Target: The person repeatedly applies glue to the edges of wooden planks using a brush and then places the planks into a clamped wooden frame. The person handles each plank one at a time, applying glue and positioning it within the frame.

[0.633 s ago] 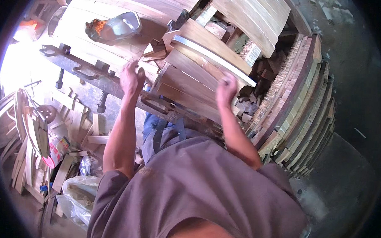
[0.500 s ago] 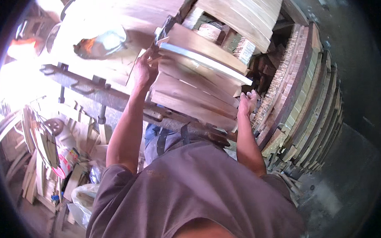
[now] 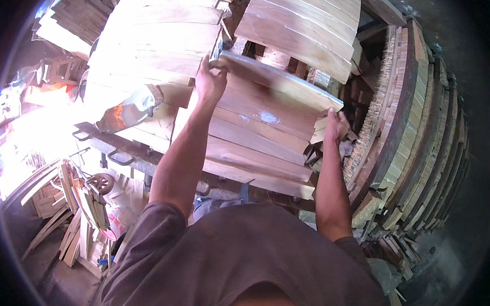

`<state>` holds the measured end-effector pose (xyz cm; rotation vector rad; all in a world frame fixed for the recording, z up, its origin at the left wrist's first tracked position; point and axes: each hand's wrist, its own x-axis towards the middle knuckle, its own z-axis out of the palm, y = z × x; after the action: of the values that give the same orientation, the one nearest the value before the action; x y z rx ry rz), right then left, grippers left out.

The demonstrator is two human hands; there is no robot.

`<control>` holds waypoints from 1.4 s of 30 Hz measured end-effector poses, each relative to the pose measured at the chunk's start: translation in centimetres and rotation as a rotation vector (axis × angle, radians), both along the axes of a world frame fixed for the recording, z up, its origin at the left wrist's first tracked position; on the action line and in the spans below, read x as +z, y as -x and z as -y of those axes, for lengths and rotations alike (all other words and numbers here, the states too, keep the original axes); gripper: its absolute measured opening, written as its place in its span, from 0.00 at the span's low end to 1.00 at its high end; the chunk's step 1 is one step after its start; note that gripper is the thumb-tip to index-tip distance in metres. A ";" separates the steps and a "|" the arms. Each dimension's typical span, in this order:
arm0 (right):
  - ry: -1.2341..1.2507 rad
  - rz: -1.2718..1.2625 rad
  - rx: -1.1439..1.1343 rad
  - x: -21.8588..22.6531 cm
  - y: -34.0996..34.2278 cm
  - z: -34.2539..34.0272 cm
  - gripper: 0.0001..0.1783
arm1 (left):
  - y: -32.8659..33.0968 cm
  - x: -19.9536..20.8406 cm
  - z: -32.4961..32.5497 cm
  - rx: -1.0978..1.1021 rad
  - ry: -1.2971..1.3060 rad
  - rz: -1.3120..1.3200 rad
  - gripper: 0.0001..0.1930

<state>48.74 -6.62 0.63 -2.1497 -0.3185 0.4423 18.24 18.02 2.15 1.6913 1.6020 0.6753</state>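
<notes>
A wooden board [image 3: 286, 89] with a whitish far edge spans the space between my hands, over a row of pale planks [image 3: 255, 134]. My left hand [image 3: 211, 83] pinches the board's left end with thumb and fingers. At its right end, my right hand [image 3: 336, 127] is closed on the corner, thumb on top and the other fingers partly hidden. White smears [image 3: 268, 117] show on the wood just nearer to me than the board. Beyond it lies a second panel of planks [image 3: 305, 29].
Left of my left hand lies a clear plastic bottle [image 3: 138, 108] with orange-brown contents, beside more planks [image 3: 155, 43]. A metal rail with handles [image 3: 121, 155] runs along the near side. Stacked wood [image 3: 384, 132] rises at the right. Scrap strips [image 3: 69, 224] litter the lower left.
The view has shifted, so the bench and bottle sit differently in the picture. Both hands still hold the board's ends. The loose board that lay beyond the whitish edge no longer shows there.
</notes>
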 end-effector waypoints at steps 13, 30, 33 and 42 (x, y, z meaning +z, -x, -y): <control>0.238 0.235 0.115 -4.2 -3.4 -3.4 0.24 | -6.0 -3.4 -5.5 0.096 0.146 0.159 0.38; 0.256 -0.111 0.089 -6.4 -1.4 1.4 0.22 | -1.8 -0.3 -2.7 -0.108 0.218 -0.149 0.32; 0.154 -0.111 0.073 -3.0 1.5 1.4 0.23 | 1.6 -3.5 -0.7 -0.093 0.274 -0.155 0.38; -0.135 -0.131 0.053 2.6 2.5 1.3 0.12 | 2.3 2.5 1.1 0.119 0.262 0.463 0.39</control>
<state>46.27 -7.92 3.18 -1.9740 -0.3232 0.5736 15.97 16.91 4.62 1.1552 1.3920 0.8074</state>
